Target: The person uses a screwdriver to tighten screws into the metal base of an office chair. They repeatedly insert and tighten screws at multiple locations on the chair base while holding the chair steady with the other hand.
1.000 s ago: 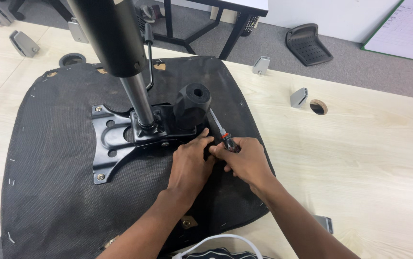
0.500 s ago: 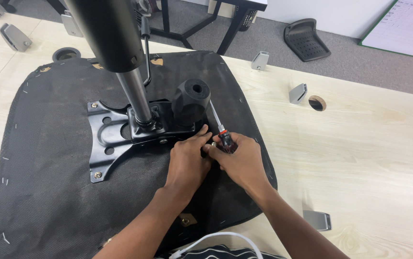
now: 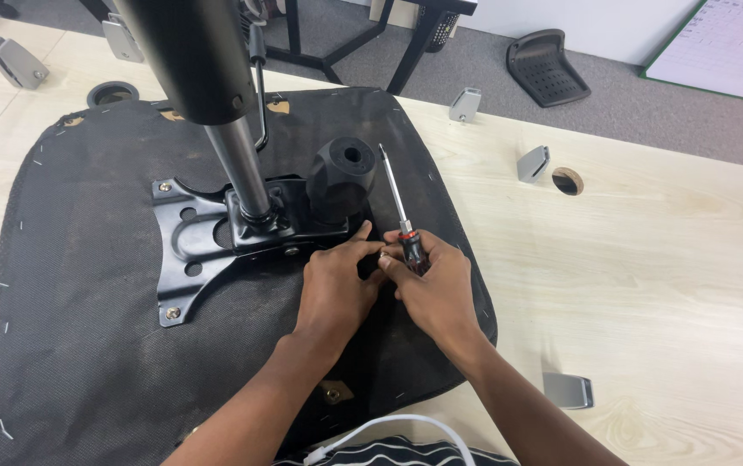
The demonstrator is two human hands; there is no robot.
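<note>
While my right hand grips the screwdriver by its handle, shaft pointing up and away, my left hand lies palm down, fingers together, fingertips touching the black bracket beside the knob. Both forearms reach in over the upturned seat on the counter.
</note>
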